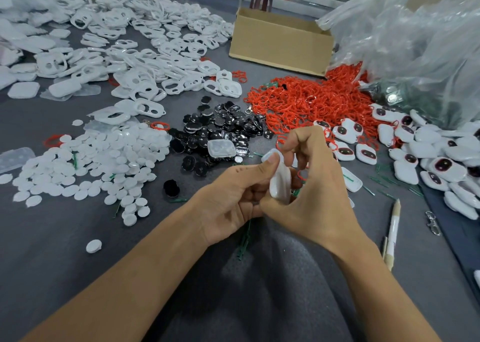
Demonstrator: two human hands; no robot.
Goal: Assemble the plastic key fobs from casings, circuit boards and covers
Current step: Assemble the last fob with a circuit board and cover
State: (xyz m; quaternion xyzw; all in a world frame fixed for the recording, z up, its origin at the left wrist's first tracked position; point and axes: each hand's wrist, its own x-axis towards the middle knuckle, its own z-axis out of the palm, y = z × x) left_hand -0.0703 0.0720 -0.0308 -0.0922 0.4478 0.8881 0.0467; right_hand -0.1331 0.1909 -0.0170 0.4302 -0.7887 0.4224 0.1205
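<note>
Both hands met above the grey tabletop (78, 250), holding one white fob casing (280, 183) upright between them. The left hand (228, 201) gripped it, thumb pressed on its top edge; the right hand (319, 185) curled its fingers (301, 139) round the far side. Black glossy pieces (223, 126), white discs (98, 165) and red loops (306, 100) lay heaped beyond.

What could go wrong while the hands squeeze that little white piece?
The white casing is gripped between the left hand and the right hand above a crowded table. If it slips, it might land among the black oval pieces or the white discs and get mixed up. The thin green strips lying by the wrists could also get brushed away.
</note>
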